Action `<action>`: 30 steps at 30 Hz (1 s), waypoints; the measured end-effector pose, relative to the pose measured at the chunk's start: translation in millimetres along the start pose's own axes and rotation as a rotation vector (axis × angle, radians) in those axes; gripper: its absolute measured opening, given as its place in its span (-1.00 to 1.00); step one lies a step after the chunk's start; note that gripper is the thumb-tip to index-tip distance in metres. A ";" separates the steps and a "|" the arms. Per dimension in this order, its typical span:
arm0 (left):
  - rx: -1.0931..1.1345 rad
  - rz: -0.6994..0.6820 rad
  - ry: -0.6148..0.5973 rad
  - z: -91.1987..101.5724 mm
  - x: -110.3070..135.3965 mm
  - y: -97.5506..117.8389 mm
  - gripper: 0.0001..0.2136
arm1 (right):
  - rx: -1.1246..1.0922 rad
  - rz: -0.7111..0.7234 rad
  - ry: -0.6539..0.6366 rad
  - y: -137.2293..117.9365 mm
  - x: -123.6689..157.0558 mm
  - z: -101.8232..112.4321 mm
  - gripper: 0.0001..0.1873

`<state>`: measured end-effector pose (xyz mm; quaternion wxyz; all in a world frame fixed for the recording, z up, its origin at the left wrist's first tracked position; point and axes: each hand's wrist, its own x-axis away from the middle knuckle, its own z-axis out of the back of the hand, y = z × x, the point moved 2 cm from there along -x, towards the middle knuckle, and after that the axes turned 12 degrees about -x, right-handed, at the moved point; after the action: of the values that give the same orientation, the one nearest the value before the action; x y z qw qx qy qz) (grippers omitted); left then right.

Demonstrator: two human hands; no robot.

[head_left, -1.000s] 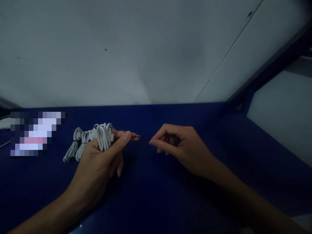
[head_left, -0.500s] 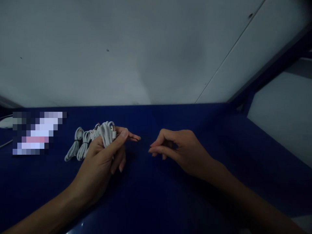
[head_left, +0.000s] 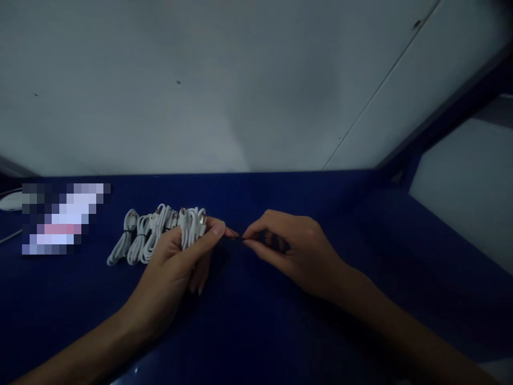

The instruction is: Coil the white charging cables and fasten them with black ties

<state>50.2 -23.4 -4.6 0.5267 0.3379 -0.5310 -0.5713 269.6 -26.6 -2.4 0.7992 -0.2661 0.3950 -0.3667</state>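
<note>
My left hand (head_left: 170, 270) is closed around a coiled white USB cable (head_left: 192, 229), with a metal plug showing at its right side. The fingers of that hand reach to the right beyond the coil. My right hand (head_left: 298, 248) is pinched shut, its fingertips almost meeting the left fingertips. Between them shows a thin dark strand (head_left: 239, 238), too small to make out fully. Just left of my left hand, several white cable bundles (head_left: 138, 246) lie side by side, and dark ties circle some of them. The left hand partly covers the nearest ones.
A blue tabletop (head_left: 256, 321) runs beneath both hands and meets a grey-white panel (head_left: 200, 107) at the back. At the far left lie a blurred-out flat object (head_left: 66, 219) and a white rounded device (head_left: 12, 201) with a cord. A blue frame (head_left: 441, 125) rises on the right.
My left hand and the coiled cable have shifted slightly right and turned. The two hands' fingertips have come together, and more of the cable bundles behind shows.
</note>
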 end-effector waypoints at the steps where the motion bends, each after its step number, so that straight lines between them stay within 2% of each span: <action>1: -0.001 0.005 -0.003 -0.5 0.5 -0.3 -0.72 | 0.006 0.012 0.000 0.7 0.3 -1.0 -0.96; 5: 0.021 0.014 -0.030 -2.5 -0.2 0.3 -0.73 | 0.052 0.057 -0.029 2.9 1.6 -2.8 -0.88; 11: 0.069 0.031 -0.147 -6.3 -3.4 0.3 -0.68 | 0.058 0.098 -0.093 3.3 3.2 -5.6 -0.81; 17: 0.104 0.091 -0.172 -6.6 -2.1 -2.3 -0.65 | 0.054 0.146 -0.112 -0.8 2.9 -9.2 -0.75; 23: 0.114 0.113 -0.151 -4.6 -1.0 -5.9 -0.63 | -0.004 0.150 -0.100 -3.2 2.2 -9.9 -0.84; 30: 0.169 0.087 -0.187 -6.1 -0.1 -4.2 -0.66 | -0.020 0.152 -0.098 -2.7 2.8 -8.5 -0.90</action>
<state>55.0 -25.3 -10.0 0.4687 0.3032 -0.6381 -0.5302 262.8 -31.6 -6.4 0.8404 -0.2611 0.3780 -0.2875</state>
